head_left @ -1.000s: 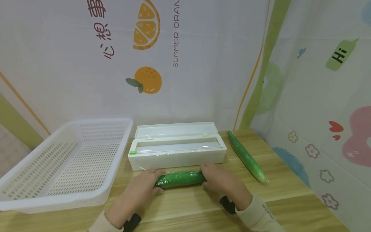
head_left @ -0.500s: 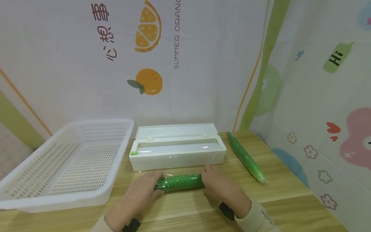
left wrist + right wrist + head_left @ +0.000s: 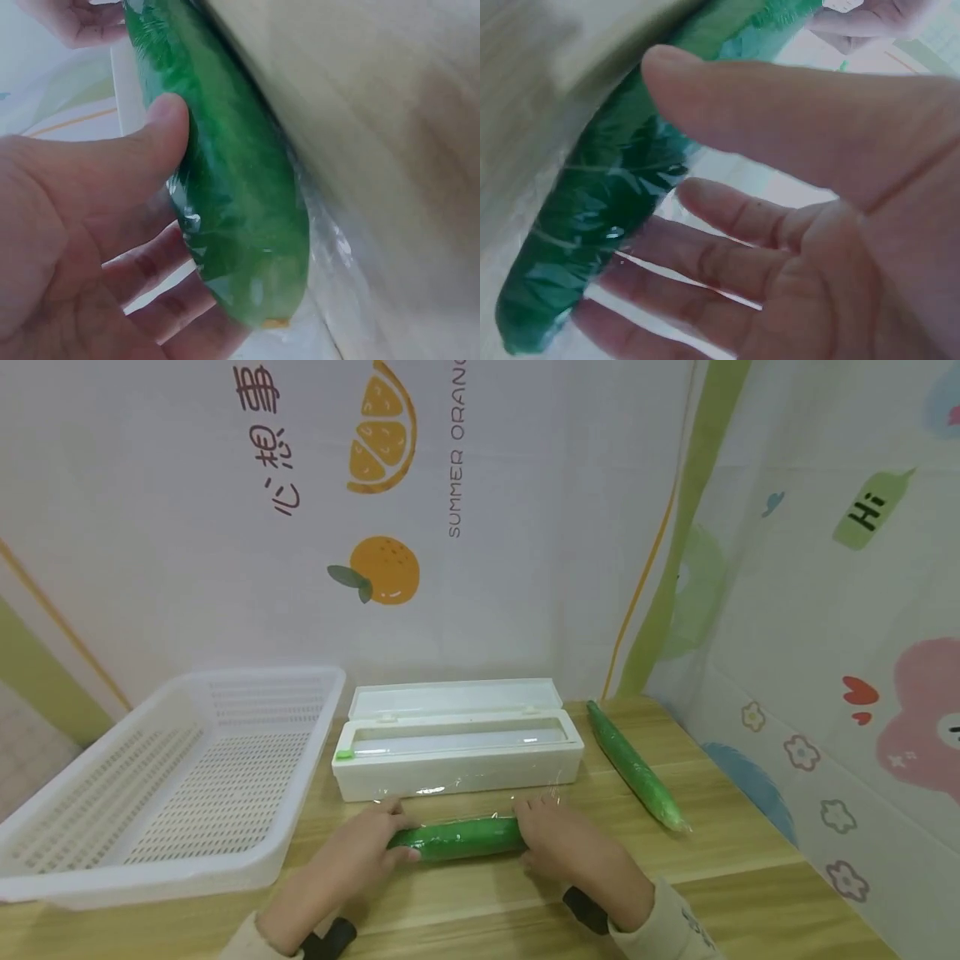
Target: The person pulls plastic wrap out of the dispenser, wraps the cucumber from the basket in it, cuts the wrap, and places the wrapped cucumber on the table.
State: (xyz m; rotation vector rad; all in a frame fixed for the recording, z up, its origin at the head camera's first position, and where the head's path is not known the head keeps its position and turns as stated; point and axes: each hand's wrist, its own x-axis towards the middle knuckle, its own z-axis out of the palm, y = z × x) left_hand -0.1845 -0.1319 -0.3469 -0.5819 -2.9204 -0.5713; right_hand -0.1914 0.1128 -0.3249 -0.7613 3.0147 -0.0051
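A green cucumber (image 3: 468, 839) in shiny cling film lies crosswise in front of the white wrap box (image 3: 461, 772). My left hand (image 3: 358, 852) holds its left end, thumb on the near side and fingers behind. In the left wrist view the thumb presses the wrapped cucumber (image 3: 232, 172), and loose clear film (image 3: 337, 255) trails past its tip. My right hand (image 3: 566, 839) grips the other end. The right wrist view shows that thumb over the cucumber (image 3: 592, 202) and the fingers along its far side, with creased film round it.
Left of the box stands a white perforated basket (image 3: 225, 777). A second film-wrapped cucumber (image 3: 636, 767) lies at the right on the wooden table (image 3: 465, 910). The box's lid (image 3: 453, 700) is raised, and a green slider (image 3: 345, 755) sits on its left edge. Printed curtains hang behind.
The cucumber has come slightly toward me, away from the box, with both hands on it. My left hand has shifted a little left along its end.
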